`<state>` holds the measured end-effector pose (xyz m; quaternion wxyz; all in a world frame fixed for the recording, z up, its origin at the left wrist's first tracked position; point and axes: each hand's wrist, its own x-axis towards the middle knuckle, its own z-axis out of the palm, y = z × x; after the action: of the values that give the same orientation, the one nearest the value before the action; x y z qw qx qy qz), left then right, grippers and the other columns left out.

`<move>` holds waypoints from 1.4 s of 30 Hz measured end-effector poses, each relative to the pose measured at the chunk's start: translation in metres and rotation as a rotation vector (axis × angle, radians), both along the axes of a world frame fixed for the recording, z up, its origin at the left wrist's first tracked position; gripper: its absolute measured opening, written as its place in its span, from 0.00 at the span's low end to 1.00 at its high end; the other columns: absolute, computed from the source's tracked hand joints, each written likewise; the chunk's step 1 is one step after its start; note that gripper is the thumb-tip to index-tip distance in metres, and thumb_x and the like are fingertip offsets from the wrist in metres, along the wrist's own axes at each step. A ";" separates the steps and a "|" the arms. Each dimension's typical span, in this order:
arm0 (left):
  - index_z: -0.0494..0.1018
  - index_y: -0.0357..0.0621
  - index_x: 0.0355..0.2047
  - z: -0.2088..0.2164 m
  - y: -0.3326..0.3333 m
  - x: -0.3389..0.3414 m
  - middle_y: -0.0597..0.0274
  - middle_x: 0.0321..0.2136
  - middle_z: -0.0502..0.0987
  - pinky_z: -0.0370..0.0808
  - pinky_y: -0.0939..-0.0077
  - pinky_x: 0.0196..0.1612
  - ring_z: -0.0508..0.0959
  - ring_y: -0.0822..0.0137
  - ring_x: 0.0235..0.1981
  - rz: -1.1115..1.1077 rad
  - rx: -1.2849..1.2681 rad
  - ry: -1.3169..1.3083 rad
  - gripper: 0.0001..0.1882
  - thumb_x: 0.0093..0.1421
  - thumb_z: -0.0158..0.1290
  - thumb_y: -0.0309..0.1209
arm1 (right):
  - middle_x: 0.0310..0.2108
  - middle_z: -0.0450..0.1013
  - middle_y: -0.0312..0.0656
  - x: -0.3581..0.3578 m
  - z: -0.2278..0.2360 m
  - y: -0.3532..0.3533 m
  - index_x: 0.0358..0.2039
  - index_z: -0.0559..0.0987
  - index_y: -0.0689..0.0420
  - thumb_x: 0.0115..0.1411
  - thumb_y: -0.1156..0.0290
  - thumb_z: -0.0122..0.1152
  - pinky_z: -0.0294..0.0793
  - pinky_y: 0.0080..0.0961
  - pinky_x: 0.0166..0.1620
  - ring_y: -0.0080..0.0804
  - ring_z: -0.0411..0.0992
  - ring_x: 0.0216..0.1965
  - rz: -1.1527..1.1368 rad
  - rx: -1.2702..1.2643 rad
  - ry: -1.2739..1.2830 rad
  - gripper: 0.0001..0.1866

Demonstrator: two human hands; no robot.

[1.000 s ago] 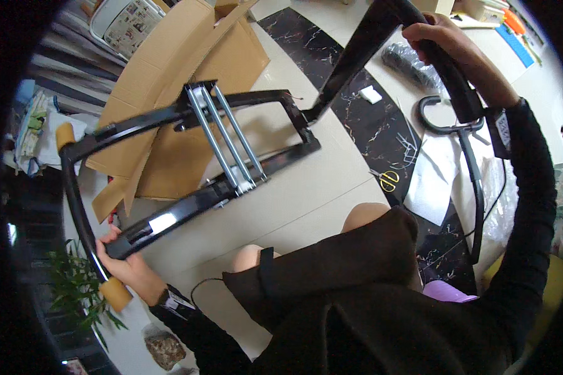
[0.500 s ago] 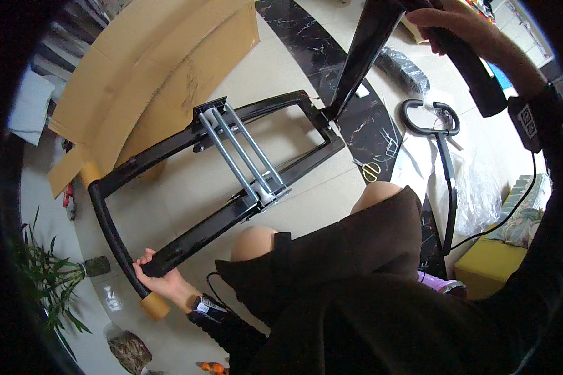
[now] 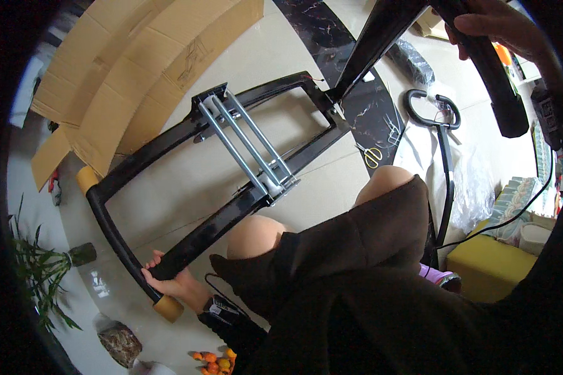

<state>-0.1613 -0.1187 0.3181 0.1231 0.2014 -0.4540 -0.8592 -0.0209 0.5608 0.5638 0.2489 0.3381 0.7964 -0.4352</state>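
A large black metal frame [image 3: 209, 236] slants over the floor before my knees. Tan caps [image 3: 169, 308] cover the ends of its left crosspiece, and several silver rods [image 3: 250, 147] span its middle. My left hand [image 3: 176, 282] is wrapped round the near left corner, where the side tube meets that crosspiece. From the frame's far right end a thick black post [image 3: 372, 53] rises toward the upper right. It leads to a black crossbar [image 3: 488, 72], which my right hand [image 3: 502, 28] grips near its upper part; that hand is dark and partly cut off by the picture's rim.
Opened cardboard [image 3: 150, 75] lies behind the frame. Scissors [image 3: 373, 157] with yellow handles rest by a black marble strip [image 3: 356, 122]. At right are a black loop handle [image 3: 413, 115], clear plastic [image 3: 475, 194] and a yellow stool [image 3: 494, 262]. A potted plant [image 3: 44, 269] stands left.
The crossbar and my right hand have shifted right and slightly down in the picture. My left hand stays on the same corner. The view has shifted a little; more orange fruit shows below.
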 end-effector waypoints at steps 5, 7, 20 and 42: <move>0.70 0.45 0.25 -0.024 -0.014 0.008 0.64 0.25 0.72 0.75 0.59 0.57 0.75 0.65 0.34 -0.072 0.006 -0.133 0.15 0.62 0.57 0.40 | 0.37 0.77 0.46 -0.011 -0.021 0.018 0.46 0.75 0.67 0.61 0.59 0.67 0.81 0.29 0.41 0.33 0.79 0.36 -0.045 -0.098 0.207 0.24; 0.71 0.46 0.25 -0.045 -0.023 0.013 0.63 0.26 0.74 0.76 0.59 0.53 0.78 0.61 0.37 -0.016 -0.173 -0.153 0.17 0.62 0.57 0.45 | 0.37 0.77 0.45 -0.017 -0.027 0.020 0.47 0.75 0.66 0.60 0.57 0.68 0.81 0.29 0.41 0.33 0.79 0.36 -0.069 -0.049 0.224 0.26; 0.76 0.43 0.43 -0.225 -0.098 0.013 0.56 0.37 0.75 0.75 0.60 0.46 0.75 0.58 0.39 0.228 -0.357 -0.212 0.22 0.58 0.64 0.47 | 0.36 0.76 0.47 -0.058 -0.044 -0.032 0.48 0.75 0.72 0.60 0.50 0.66 0.76 0.25 0.39 0.31 0.75 0.35 0.120 -0.056 0.291 0.33; 0.51 0.40 0.69 -0.301 -0.164 0.019 0.47 0.66 0.59 0.61 0.48 0.65 0.61 0.50 0.66 -0.705 -0.554 -0.680 0.42 0.64 0.52 0.51 | 0.33 0.73 0.44 -0.031 -0.057 -0.153 0.52 0.72 0.66 0.48 0.47 0.65 0.70 0.22 0.37 0.29 0.71 0.33 -0.207 0.211 0.477 0.40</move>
<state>-0.1421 -0.2825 0.0176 -0.2765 0.2633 -0.7164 -0.5839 -0.0520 0.4074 0.5064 -0.0279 0.3297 0.8346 -0.4405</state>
